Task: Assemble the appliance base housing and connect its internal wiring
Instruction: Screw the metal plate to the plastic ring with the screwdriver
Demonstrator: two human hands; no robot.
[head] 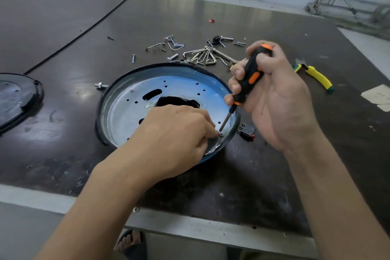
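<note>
Now right fingers (236, 85) wrap the screwdriver (250, 78) while left fingers (207, 125) pinch the screw (221, 134).

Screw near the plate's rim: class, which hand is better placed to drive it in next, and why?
Right hand: it grips the screwdriver, tip angled down almost onto the screw. The left hand has no tool; its curled fingers steady the screw on the metal plate.
</note>
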